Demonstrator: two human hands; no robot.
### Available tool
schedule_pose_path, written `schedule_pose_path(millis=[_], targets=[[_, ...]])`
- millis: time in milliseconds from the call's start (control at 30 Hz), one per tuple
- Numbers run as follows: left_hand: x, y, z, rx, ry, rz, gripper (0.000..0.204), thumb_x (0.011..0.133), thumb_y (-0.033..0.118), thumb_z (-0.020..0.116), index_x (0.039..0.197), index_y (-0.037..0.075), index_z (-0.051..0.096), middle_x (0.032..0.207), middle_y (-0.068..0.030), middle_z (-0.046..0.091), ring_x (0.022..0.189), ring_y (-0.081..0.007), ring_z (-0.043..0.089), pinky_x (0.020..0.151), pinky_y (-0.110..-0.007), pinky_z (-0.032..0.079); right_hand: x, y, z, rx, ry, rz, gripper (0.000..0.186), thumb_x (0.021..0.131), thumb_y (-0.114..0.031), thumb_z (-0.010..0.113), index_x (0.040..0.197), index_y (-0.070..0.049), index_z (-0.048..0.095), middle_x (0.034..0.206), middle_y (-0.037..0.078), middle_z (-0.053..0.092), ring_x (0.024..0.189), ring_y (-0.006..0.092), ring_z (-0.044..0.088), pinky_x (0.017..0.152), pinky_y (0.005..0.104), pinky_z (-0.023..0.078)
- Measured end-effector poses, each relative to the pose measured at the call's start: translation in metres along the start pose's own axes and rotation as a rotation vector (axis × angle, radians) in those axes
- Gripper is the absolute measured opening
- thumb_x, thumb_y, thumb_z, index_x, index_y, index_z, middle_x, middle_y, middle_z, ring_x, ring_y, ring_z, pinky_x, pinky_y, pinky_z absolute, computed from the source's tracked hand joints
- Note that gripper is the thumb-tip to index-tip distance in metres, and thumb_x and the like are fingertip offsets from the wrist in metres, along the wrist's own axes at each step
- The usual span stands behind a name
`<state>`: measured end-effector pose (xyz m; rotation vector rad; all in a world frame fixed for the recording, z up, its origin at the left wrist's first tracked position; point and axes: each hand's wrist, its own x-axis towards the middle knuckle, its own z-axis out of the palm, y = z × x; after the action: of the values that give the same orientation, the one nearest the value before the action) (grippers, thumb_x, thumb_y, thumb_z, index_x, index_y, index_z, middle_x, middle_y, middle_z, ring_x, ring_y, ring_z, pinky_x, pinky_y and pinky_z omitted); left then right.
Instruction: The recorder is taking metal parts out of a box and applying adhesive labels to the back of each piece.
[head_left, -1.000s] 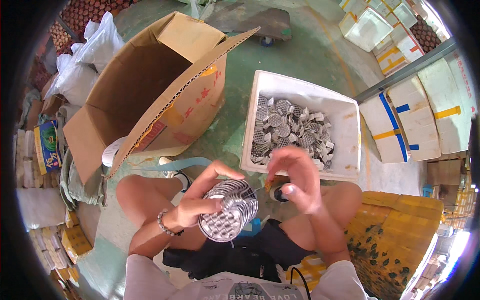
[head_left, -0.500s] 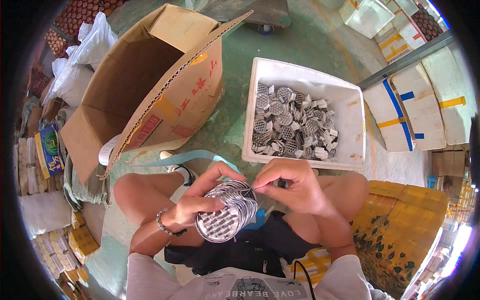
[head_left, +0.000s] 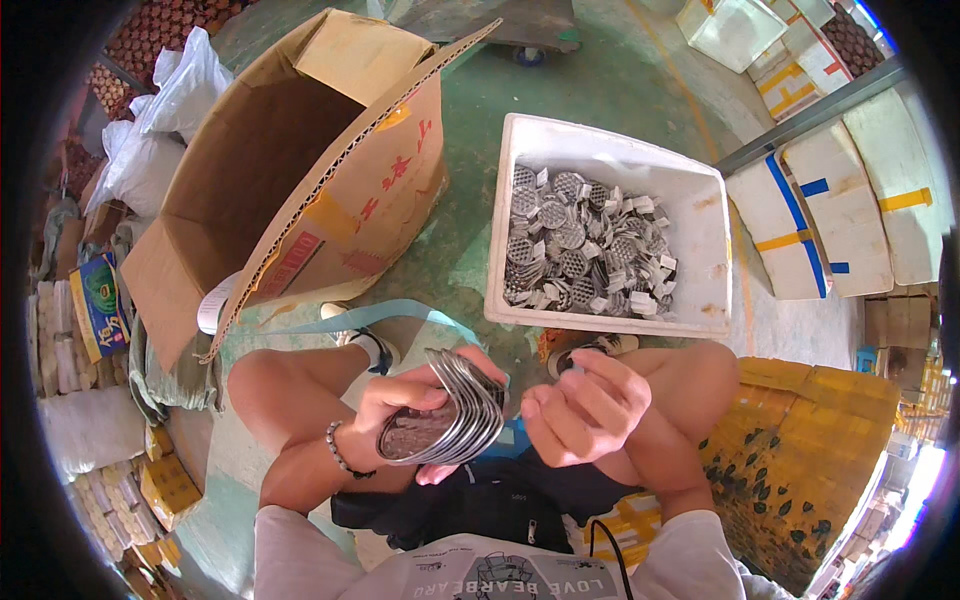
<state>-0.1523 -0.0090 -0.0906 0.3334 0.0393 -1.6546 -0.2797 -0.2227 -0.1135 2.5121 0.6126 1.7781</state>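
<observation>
My left hand (head_left: 400, 405) grips a fanned stack of round silver foil lids (head_left: 450, 420) above my lap. My right hand (head_left: 580, 405) is just to the right of the stack, fingers curled and pinched together near its edge; whether it holds a lid I cannot tell. In front of my knees stands a white foam box (head_left: 705, 250) with several loose silver lids (head_left: 580, 245) heaped inside.
A large open cardboard box (head_left: 290, 170) lies tilted at the left. White foam boxes with blue and yellow tape (head_left: 840, 210) stand at the right, a yellow printed sack (head_left: 810, 460) by my right knee. Bags and packets (head_left: 95, 300) line the left edge. A teal strap (head_left: 380, 315) crosses my left knee.
My right hand came down from the foam box side to the stack and now sits close beside it. The stack in my left hand has tilted and fanned more.
</observation>
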Motion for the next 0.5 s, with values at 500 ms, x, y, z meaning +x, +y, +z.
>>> schedule_pose_path(millis=[500], targets=[[-0.012,0.018,0.012,0.227,0.076,0.241,0.061,0.085,0.019,0.066,0.137,-0.002,0.042,0.113,-0.0242,0.066,0.072,-0.0315,0.074,0.055,-0.036,0.06,0.017,0.009,-0.005,0.553,-0.12,0.685,0.026,0.076,-0.014,0.081,0.1,-0.011,0.072,0.1,0.006,0.069,0.084,0.0242,0.065,0.079,0.0358,0.056]])
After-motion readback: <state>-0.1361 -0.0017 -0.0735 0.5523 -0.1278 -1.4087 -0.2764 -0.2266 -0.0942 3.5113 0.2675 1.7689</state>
